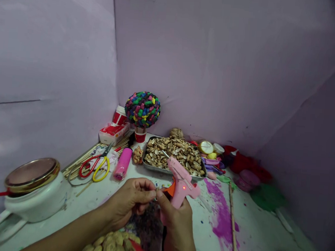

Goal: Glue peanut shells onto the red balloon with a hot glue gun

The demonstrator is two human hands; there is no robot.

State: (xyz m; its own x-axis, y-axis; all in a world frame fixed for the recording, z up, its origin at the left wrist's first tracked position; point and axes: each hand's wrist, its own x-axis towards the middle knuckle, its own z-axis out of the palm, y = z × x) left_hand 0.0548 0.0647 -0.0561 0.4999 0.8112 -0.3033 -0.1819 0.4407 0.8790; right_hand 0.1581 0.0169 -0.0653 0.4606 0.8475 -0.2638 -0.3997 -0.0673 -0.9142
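Observation:
My right hand is wrapped round the handle of a pink hot glue gun. The gun has an orange trigger and a lit red light, and its metal nozzle points up and to the left. The fingers of my left hand are pinched together, touching the thumb and fingertips of my right hand. Whatever small thing lies between the fingertips is too hidden to name. Below my left hand, a rounded form covered in peanut shells shows, with red beside it. Beyond the gun stands a metal tray heaped with peanut shells.
Left of the tray lie scissors, a pink cylinder and sticks. A white mug with a gold-rimmed lid stands at far left. Behind is a multicoloured ball on a red cup. A stick lies by purple paint at right.

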